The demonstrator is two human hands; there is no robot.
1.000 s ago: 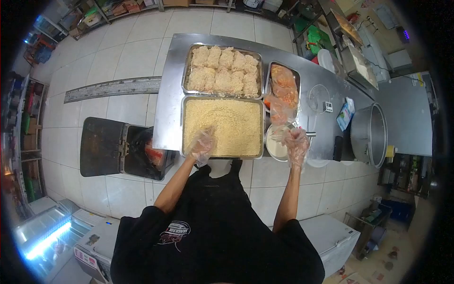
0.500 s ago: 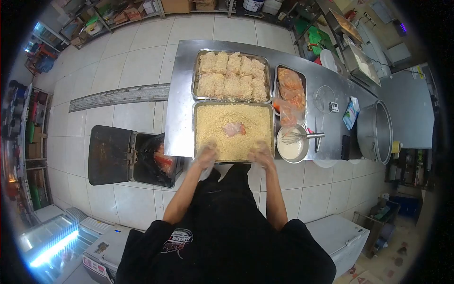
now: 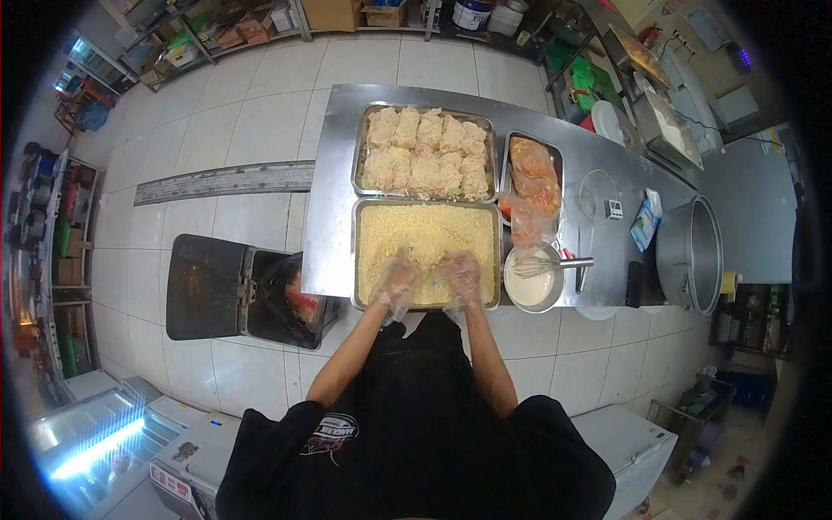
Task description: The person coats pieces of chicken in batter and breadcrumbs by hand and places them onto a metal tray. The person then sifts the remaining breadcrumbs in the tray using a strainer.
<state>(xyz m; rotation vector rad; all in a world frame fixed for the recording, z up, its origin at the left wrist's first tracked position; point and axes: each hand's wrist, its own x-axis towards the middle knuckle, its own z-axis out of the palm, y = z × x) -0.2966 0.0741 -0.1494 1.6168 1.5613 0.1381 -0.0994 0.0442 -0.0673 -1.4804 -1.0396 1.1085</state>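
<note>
A metal tray (image 3: 356, 260) of pale yellow breadcrumbs (image 3: 381, 225) lies at the table's near edge. Both hands wear clear plastic gloves and reach into these crumbs. My left hand (image 3: 398, 279) is on the left of a crumb mound (image 3: 425, 249), fingers stretched forward and holding nothing I can see. On the mound's right, my right hand (image 3: 462, 274) rests its spread fingers in the crumbs. The piece of raw meat is hidden under the mound. Behind this tray, a second tray (image 3: 356, 165) holds rows of crumb-coated pieces (image 3: 426, 156).
To the right stand a tray of bagged orange-red meat (image 3: 535, 169) and a bowl of white batter (image 3: 533, 290) with a whisk (image 3: 555, 263). A large pot (image 3: 689, 251) stands farther right. A lidded bin (image 3: 286, 295) is on the floor at left.
Both hands have moved forward and inward from the tray's near edge. Crumbs now cover the raw meat that was exposed in the middle. The camera view has shifted slightly.
</note>
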